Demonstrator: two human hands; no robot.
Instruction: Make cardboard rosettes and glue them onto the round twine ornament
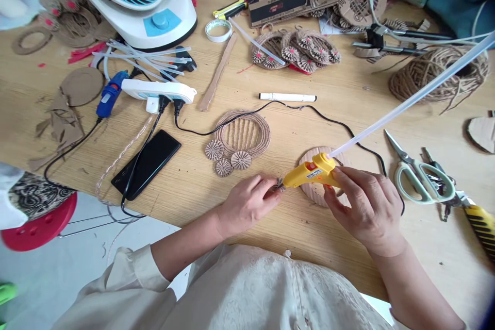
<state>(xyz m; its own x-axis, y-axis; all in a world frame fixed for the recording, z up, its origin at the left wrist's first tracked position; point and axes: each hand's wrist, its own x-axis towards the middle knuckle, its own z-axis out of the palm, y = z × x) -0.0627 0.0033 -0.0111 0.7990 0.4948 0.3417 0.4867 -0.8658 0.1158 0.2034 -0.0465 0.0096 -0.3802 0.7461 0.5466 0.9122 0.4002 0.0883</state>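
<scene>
My right hand grips a yellow hot glue gun, with a long clear glue stick poking out of its back end. The gun's nozzle points left and meets a small pleated cardboard piece, pinched between the fingertips of my left hand. Its exact shape is partly hidden by the fingers. Beneath the gun lies a corrugated cardboard ring, partly covered by my right hand. Just beyond my left hand rests a twine-wrapped ring with three pleated cardboard rosettes at its lower left.
A black cord crosses the table from a white power strip. A black phone lies left, scissors and a twine ball right. Farther back are a fan, tape, a marker and decorated rings.
</scene>
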